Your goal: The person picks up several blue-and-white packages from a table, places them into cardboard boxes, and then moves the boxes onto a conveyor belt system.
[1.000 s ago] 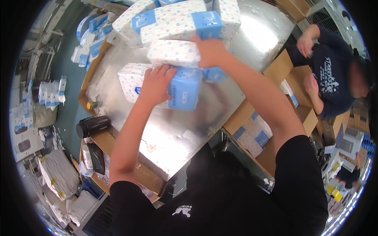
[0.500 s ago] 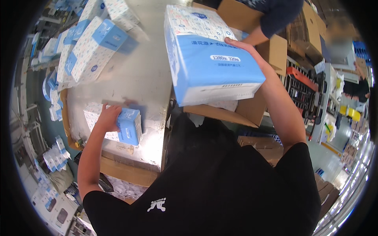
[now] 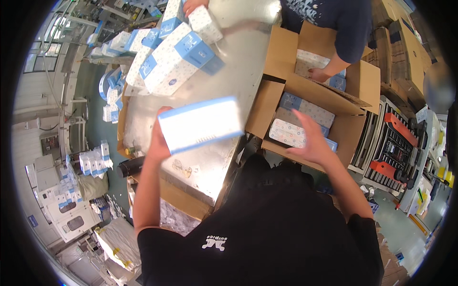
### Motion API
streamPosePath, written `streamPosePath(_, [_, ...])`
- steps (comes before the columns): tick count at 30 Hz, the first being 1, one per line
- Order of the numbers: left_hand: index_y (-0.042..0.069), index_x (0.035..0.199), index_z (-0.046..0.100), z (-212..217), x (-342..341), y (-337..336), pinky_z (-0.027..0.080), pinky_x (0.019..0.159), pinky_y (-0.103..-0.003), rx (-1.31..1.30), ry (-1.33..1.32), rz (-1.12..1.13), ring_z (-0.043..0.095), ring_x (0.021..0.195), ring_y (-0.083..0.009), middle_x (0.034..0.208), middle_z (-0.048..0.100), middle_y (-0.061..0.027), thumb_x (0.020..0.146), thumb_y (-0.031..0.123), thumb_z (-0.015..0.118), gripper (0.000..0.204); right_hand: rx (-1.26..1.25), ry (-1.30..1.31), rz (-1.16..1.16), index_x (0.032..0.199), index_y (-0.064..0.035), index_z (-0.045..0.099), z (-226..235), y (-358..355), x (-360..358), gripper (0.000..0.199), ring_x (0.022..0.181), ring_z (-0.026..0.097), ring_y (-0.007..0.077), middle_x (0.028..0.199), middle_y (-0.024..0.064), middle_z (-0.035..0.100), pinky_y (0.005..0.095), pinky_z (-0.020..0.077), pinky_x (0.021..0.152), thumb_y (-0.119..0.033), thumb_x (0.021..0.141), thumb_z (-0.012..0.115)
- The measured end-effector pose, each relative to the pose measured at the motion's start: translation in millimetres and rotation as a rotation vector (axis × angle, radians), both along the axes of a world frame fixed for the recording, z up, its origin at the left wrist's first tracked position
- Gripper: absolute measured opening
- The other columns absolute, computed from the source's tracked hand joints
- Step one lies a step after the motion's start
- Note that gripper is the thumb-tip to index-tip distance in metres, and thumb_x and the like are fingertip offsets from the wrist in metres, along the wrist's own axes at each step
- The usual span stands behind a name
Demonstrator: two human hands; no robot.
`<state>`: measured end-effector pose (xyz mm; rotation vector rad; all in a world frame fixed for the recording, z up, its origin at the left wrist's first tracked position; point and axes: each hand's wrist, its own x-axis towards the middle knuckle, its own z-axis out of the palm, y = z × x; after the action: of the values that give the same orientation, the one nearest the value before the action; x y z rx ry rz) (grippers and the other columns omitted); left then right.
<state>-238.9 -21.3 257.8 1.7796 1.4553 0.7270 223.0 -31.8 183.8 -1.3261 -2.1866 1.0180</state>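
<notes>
My left hand (image 3: 160, 138) grips a blue-and-white tissue pack (image 3: 202, 125) by its left end. The pack hangs above the metal table (image 3: 238, 52), one bright white side with blue edges showing. My right hand (image 3: 312, 143) has its fingers spread and holds nothing. It hovers over an open cardboard carton (image 3: 350, 136) on my right. Inside that carton lie several packs, including a white patterned one (image 3: 287, 132) near my right fingertips. Whether my fingers touch it I cannot tell.
More packs (image 3: 174, 62) are heaped at the table's far left, where another person's hand (image 3: 195, 5) holds one. Beyond my carton, a person's hand (image 3: 320, 75) reaches into a second open carton (image 3: 365, 83). A roller conveyor (image 3: 389, 148) stands at the right.
My left hand has lifted its pack off the table and brought it right. The large pack my right hand held has left that hand, which is now open over the carton. The view has shifted.
</notes>
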Motion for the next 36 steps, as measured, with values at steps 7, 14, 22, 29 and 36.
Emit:
streamPosePath(7, [0.005,0.154,0.034,-10,74,54,0.034,0.116,-0.041,-0.084,-0.336,-0.284,0.045,0.139,-0.0309,0.151,0.045,-0.0178,0.067,0.021,0.090,0.105,0.409,0.430,-0.057,0.149,-0.0052,0.037,36,47,-31,0.101,0.124,0.052,0.0377,0.136,0.0173,0.053,0.0471,0.0405,0.106,-0.023,0.065,0.090])
streamPosePath(14, [0.007,0.153,0.036,-84,-69,164,0.035,0.112,-0.050,0.289,0.778,0.187,0.041,0.138,-0.0395,0.151,0.044,-0.0184,0.070,0.035,0.089,0.103,-0.080,-0.680,-0.079,0.153,-0.0160,0.043,-90,-5,79,0.087,0.130,0.049,0.0397,0.140,0.0216,0.053,0.0457,0.0371,0.111,-0.009,0.072,0.076])
streamPosePath(22, [0.010,0.153,0.037,-120,-270,214,0.032,0.111,-0.061,0.306,0.888,0.449,0.038,0.142,-0.0384,0.152,0.044,-0.0184,0.072,0.034,0.084,0.097,-0.115,-0.364,-0.508,0.133,-0.0083,0.060,-114,-38,84,0.057,0.124,0.054,0.0444,0.130,0.0220,0.060,0.0480,0.0423,0.109,-0.007,0.077,0.072])
streamPosePath(29, [0.008,0.145,0.046,-108,-248,233,0.047,0.101,-0.049,-0.387,0.818,0.413,0.064,0.115,-0.0356,0.125,0.066,-0.0192,0.057,0.032,0.090,0.101,-0.210,-0.278,-0.552,0.126,-0.0060,0.063,-96,-46,78,0.049,0.109,0.064,0.0372,0.123,0.0186,0.063,0.0425,0.0512,0.097,-0.004,0.077,0.072])
streamPosePath(36, [-0.003,0.146,0.042,-132,-227,52,0.056,0.096,-0.045,-0.472,-0.711,0.555,0.066,0.112,-0.0303,0.132,0.062,-0.0179,0.077,0.005,0.068,0.074,-0.103,-0.041,-0.467,0.115,-0.0034,0.070,-57,-28,26,0.033,0.092,0.070,0.0314,0.103,0.0165,0.070,0.0384,0.0552,0.083,-0.003,0.082,0.071])
